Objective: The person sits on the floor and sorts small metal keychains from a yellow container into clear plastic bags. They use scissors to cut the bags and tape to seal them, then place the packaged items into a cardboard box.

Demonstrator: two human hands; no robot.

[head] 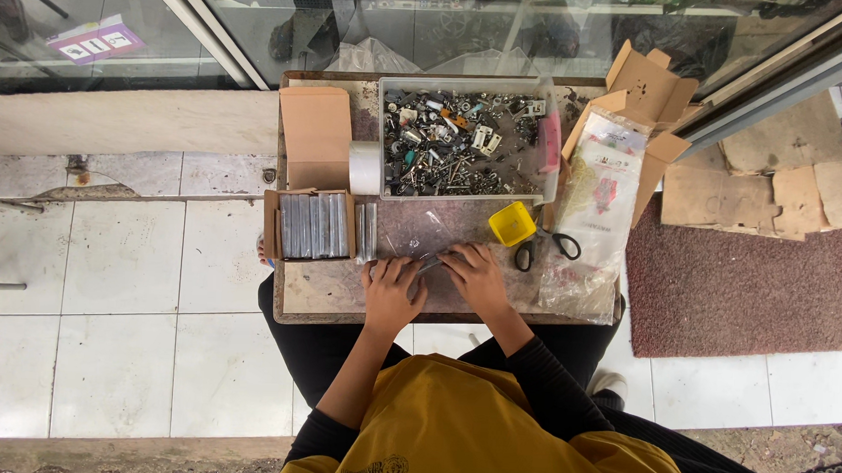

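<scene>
Nearest camera: mustard-yellow shirt [488, 438] over black sleeves, person seated at near edge of small worn table [324, 298].
Left hand [392, 292]: palm down, fingers curled onto left end of small clear packet [431, 263]; pressing more than clasping, closure hard to tell.
Right hand [478, 275]: fingers flat on right part of same packet, pinning it to tabletop; not clenched.
Packet position: near-centre of table, between both hands, touching both; grey strip-like content inside, too small to identify.
Packet axis: roughly left-right, slightly tilted; both hands about equally close.
Left side: open cardboard box [313, 224] filled with upright grey sleeved packets, glossy plastic, tightly rowed; few loose ones just right of it.
Far left: flat cardboard flap [317, 135], matte brown.
Roll: white tape roll [365, 168] against tray's left wall.
Far centre: clear plastic tray [465, 142] with mixed small metal hardware, shiny and dark bits.
Right of hands: yellow plastic cup [512, 223], then black-handled scissors [545, 246], near right hand.
Far right: printed plastic bags [598, 192] leaning on open carton [650, 95].
Floor: white tile, maroon mat [750, 289] right.
</scene>
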